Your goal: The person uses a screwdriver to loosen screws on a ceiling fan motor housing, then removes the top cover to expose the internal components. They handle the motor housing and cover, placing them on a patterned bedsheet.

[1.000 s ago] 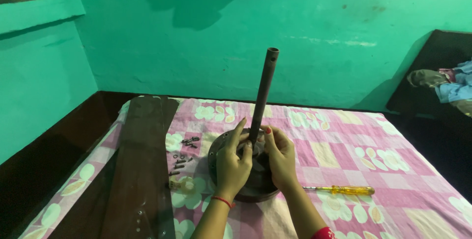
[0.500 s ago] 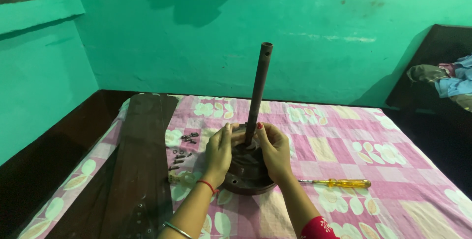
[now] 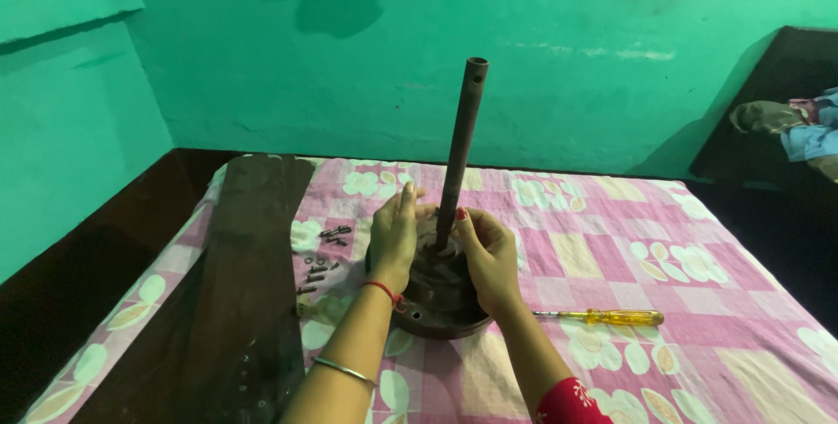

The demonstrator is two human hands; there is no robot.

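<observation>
Brown fan motor on bed, both hands cupping its top, screwdriver beside

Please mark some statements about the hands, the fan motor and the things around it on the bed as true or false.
1. Both hands rest on the fan motor at the foot of the rod. True: the left hand and right hand sit either side of it.
2. The rod lies flat on the sheet. False: it stands nearly upright from the motor.
3. The screwdriver lies right of the motor. True.
4. The right hand holds the screwdriver. False: it lies untouched on the sheet.
5. The screws lie left of the motor. True.
6. The fan blades are fixed to the motor. False: they lie apart at the left.
</observation>
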